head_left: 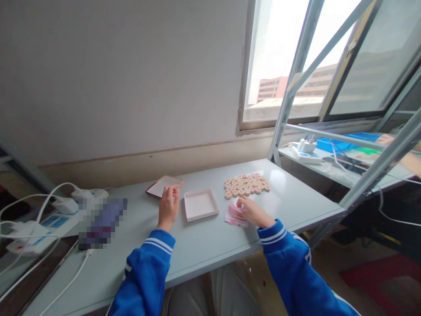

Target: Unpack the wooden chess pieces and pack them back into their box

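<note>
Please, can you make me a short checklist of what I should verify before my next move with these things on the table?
1. The left hand reaches the red-rimmed white tray: ok.
2. The white open box stands open side up between the hands, not touching them: ok.
3. The round tan pieces lie together in one close cluster: ok.
4. The right hand is on the pink paper sheets: ok.
5. The right hand has a firm grip on the sheets: cannot tell.
</note>
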The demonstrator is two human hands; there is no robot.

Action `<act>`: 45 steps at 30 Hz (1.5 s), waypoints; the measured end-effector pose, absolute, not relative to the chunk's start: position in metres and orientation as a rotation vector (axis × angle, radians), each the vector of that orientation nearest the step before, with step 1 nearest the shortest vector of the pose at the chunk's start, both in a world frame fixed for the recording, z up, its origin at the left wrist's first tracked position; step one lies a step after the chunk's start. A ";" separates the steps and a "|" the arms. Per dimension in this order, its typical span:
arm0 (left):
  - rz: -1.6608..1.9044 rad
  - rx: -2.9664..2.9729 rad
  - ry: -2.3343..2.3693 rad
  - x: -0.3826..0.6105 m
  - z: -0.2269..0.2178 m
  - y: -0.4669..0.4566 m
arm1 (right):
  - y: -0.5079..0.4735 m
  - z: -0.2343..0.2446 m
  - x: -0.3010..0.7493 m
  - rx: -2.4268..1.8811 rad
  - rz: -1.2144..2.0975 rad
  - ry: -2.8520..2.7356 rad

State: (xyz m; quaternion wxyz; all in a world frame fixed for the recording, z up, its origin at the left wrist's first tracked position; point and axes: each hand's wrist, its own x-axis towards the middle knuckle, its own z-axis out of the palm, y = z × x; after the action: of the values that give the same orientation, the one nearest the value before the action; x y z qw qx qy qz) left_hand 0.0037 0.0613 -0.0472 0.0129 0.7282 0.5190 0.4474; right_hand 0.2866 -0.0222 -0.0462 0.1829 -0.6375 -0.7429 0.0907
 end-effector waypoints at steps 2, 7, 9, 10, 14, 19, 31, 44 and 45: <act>1.406 2.279 1.600 0.004 -0.047 0.061 | -0.021 -0.039 0.285 -1.695 0.402 -2.096; 1.422 2.403 1.477 0.007 -0.043 0.053 | -0.003 -0.012 0.262 -1.225 0.632 -2.032; 1.403 2.449 1.431 0.009 -0.041 0.050 | 0.013 -0.009 0.245 -1.165 0.622 -2.009; 1.393 2.460 1.417 0.010 -0.041 0.049 | 0.022 -0.010 0.236 -1.166 0.610 -2.013; 1.377 2.445 1.440 0.013 -0.043 0.051 | 0.049 -0.028 0.201 -1.346 0.553 -2.082; 1.187 2.452 1.449 0.015 -0.049 0.057 | 0.054 -0.051 0.184 -1.518 0.210 -2.190; 0.940 2.471 1.449 0.019 -0.055 0.064 | 0.048 -0.046 0.184 -1.510 0.185 -2.244; 0.892 2.486 1.363 0.018 -0.057 0.065 | 0.046 -0.036 0.193 -1.489 -0.013 -2.124; 0.891 2.492 1.347 0.017 -0.058 0.066 | 0.043 -0.033 0.200 -1.528 -0.076 -2.050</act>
State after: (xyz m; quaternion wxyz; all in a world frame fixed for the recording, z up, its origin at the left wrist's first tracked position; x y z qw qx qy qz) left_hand 0.0170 0.0657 -0.0578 0.0858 0.8361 0.4519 0.2990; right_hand 0.2004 0.0431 -0.0332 0.2877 -0.5722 -0.7674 -0.0284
